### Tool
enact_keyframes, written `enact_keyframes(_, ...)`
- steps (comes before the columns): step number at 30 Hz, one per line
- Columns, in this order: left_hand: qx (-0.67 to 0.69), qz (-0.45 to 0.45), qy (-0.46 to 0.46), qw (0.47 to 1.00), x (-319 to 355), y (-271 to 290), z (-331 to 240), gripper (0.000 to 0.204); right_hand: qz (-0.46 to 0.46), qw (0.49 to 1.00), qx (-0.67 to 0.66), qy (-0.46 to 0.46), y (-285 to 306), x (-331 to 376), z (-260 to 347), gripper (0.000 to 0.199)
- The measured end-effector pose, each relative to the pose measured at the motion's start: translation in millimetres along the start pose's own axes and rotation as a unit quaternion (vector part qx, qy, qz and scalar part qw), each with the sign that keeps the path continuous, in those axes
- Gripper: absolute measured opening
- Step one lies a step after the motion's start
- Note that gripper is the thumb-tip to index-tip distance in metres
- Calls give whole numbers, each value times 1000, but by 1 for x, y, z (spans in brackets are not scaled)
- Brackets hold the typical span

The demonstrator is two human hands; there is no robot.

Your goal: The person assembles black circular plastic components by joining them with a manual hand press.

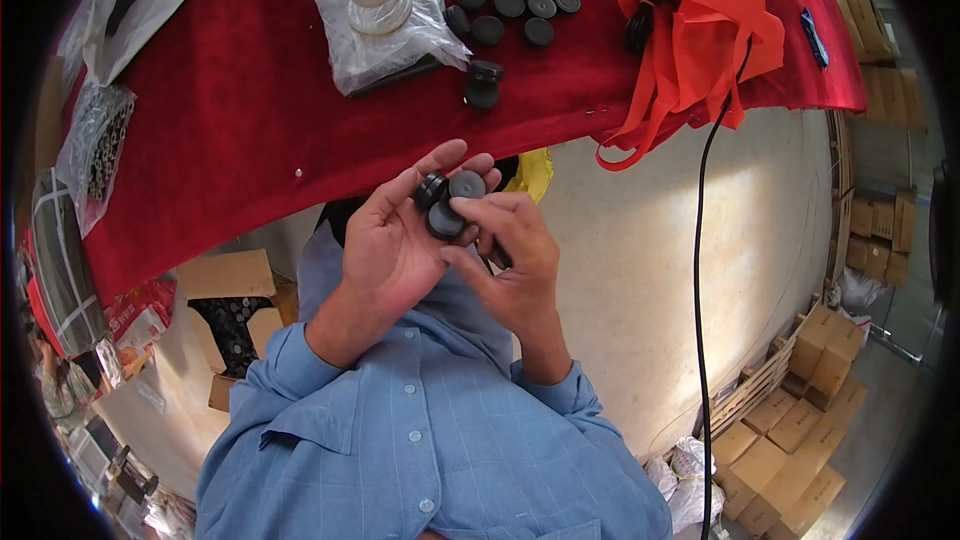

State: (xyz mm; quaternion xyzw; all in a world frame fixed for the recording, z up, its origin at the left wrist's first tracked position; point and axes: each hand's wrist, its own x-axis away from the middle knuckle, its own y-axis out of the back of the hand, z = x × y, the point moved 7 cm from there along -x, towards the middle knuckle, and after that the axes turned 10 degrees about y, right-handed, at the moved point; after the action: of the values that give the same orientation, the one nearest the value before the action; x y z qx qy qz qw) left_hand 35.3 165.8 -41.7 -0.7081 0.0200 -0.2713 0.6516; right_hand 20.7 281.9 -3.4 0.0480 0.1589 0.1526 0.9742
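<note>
My left hand (pixel 383 245) lies palm up in front of the red-covered table's edge, cradling several small black round caps (pixel 467 183) against its fingers. One of these caps is turned on its side and shows a ridged rim. My right hand (pixel 520 260) reaches in from the right, thumb and fingers bent around the caps at the fingertips; part of a dark piece shows under its fingers. On the red cloth (pixel 240 110) beyond, more black caps (pixel 509 6) lie in a loose group, with a small stack (pixel 484 84) nearer me.
Left of the loose caps, a fixture with a pale round base (pixel 378 8) stands on clear plastic wrap (pixel 335 40). An orange-red bag (pixel 690 30) lies at right, a black cable (pixel 700 290) hanging past it. An open carton (pixel 225 275) holds dark pieces. Cardboard boxes (pixel 790 430) are stacked at lower right.
</note>
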Motion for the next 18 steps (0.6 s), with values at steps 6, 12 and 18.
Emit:
enact_keyframes(6,-28,-10,-20,999,3,-2,0,48,56,988,142,21,-7,1,-1,38)
enact_keyframes(12,-71,0,-49,996,4,2,-4,51,35,983,176,43,-6,2,1,31)
enact_keyframes(18,-38,-7,-49,998,6,2,-4,48,-1,979,189,74,-3,6,3,34)
